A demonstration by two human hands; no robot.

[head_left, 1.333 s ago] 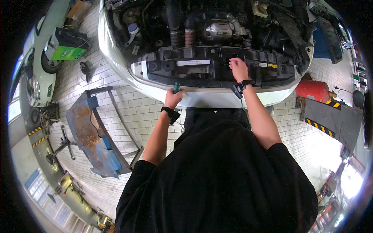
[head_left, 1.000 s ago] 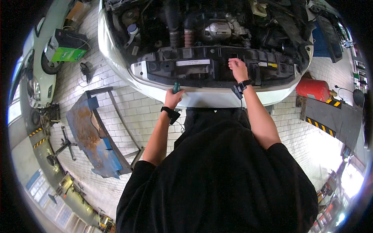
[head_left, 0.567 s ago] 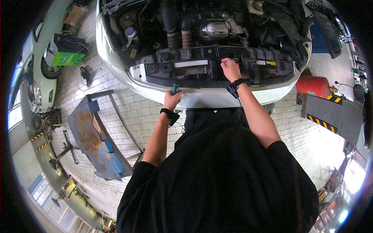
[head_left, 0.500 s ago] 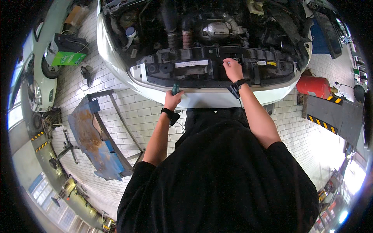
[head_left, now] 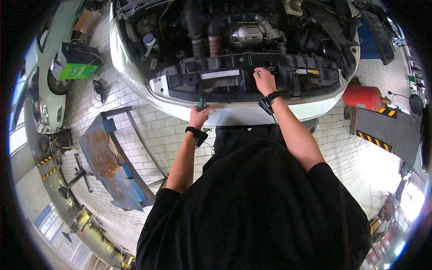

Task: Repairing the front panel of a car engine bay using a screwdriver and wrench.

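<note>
Right hand point(head_left: 264, 81) on black front panel point(head_left: 234, 76)

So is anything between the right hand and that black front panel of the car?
Nothing visible: the right hand already rests on the black panel, fingertips touching it. The left hand grips a green-handled tool lower down.

White label strip point(head_left: 220, 74) on panel, small yellow sticker point(head_left: 312, 72)

White tiled floor point(head_left: 148, 130) carries a white car point(head_left: 135, 85), a rusty blue metal frame point(head_left: 112, 164), a red tank point(head_left: 363, 96), and a hazard-striped ramp point(head_left: 387, 130).
</note>
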